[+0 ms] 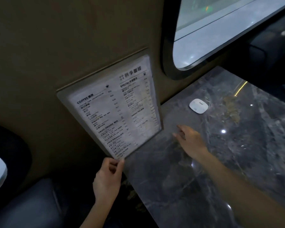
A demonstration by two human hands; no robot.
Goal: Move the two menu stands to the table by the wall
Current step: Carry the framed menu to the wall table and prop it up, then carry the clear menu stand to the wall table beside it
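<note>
One menu stand (pixel 112 111) mid-frame, two hands low in the frame, one table (pixel 220 162) at right, one white puck (pixel 198 106) on it, and two windows.

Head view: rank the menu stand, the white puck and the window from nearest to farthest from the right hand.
From the right hand:
1. Menu stand, just to its left, against the wall.
2. White puck, beyond it on the table.
3. Window, above, past the table.

Dim booth interior by a window.
Tan wall (pixel 69 38); rounded dark-framed window (pixel 220 30); glossy dark marble table (pixel 229 162) with white veins; dark padded seat (pixel 28 204); small white disc (pixel 198 106).
</note>
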